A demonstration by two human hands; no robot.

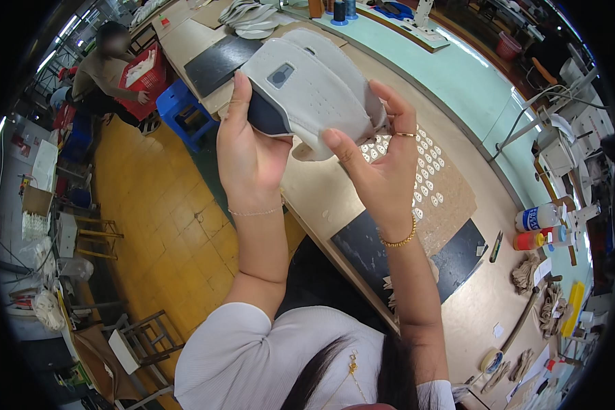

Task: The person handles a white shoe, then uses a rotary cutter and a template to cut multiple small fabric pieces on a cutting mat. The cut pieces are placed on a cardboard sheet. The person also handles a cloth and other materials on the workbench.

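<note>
While fingers of the left hand (253, 154) and right hand (386, 160) are clamping its opposite sides, a grey stitched piece (324, 92) is hanging above the worktable (314, 191), where small white cutouts (428, 185) are lying on a brown board (458, 208).

To my left, a floor (164, 219) of worn yellow square tiles stretches back into the room, with a blue stool (178, 102) standing near the edge of my long beige table (316, 190). Farther left I see a yellow stool (99, 237) and, lower down, a dark wooden seat (154, 335). On my right, a pale green counter (478, 102) runs along the table's far side, streaked with reflected light. Tube lights (67, 26) glow at the upper left.
</note>
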